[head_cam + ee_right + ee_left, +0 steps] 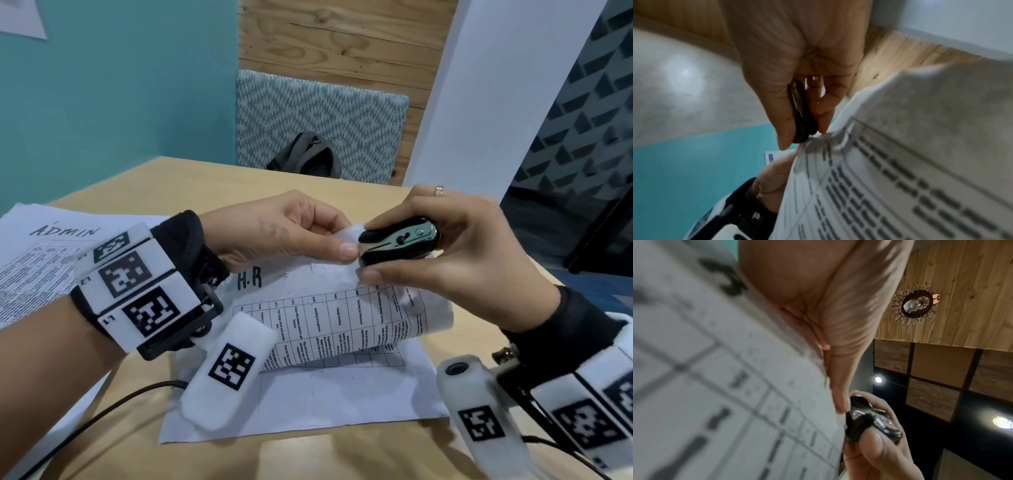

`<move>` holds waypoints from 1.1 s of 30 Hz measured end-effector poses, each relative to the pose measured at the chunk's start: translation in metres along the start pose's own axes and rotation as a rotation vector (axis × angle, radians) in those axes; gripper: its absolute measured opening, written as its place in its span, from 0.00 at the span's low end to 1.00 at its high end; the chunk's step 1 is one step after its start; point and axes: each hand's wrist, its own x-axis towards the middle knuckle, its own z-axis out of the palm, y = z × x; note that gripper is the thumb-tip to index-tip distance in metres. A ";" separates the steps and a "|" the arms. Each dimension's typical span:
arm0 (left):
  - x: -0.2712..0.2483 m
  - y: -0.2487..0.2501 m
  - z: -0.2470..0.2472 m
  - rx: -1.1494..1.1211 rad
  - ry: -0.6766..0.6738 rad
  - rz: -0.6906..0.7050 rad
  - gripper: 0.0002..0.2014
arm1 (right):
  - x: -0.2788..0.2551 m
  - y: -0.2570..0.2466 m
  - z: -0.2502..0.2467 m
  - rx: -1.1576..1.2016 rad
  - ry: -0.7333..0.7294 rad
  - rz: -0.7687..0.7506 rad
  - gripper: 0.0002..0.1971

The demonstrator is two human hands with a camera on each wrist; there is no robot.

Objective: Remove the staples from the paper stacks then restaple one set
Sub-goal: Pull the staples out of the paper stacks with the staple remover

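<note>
The H.R stack (pixel 342 301) is pinched by the left hand (pixel 274 233); beside those fingertips, the staple remover (pixel 399 241) is clamped by the right hand (pixel 445 253) — the corner may well be torn if yanked.

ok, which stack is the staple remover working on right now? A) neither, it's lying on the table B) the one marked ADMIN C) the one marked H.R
C: the right hand holds the staple remover at the lifted corner of the H.R stack, which the left hand pinches; the ADMIN stack lies flat off to the left.
</note>
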 end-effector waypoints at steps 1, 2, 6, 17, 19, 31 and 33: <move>0.000 0.000 0.000 0.000 0.000 0.004 0.03 | 0.000 0.000 0.000 0.053 -0.001 0.028 0.18; -0.001 0.001 0.000 0.003 0.003 0.006 0.03 | 0.001 0.001 -0.001 0.108 0.000 0.059 0.18; -0.001 0.001 0.003 0.024 0.038 0.016 0.02 | 0.000 0.004 -0.002 0.394 0.006 0.233 0.16; 0.002 0.001 -0.005 -0.066 0.068 -0.111 0.04 | 0.004 0.005 -0.024 0.158 0.042 0.248 0.22; 0.002 0.000 -0.006 -0.106 0.035 -0.151 0.06 | 0.001 0.004 -0.021 -0.077 -0.013 0.177 0.23; 0.002 -0.007 -0.005 -0.215 -0.094 -0.240 0.11 | -0.002 0.005 -0.010 -0.410 -0.156 -0.134 0.22; 0.003 -0.008 -0.005 -0.210 -0.089 -0.229 0.10 | -0.002 0.003 -0.011 -0.411 -0.161 -0.152 0.21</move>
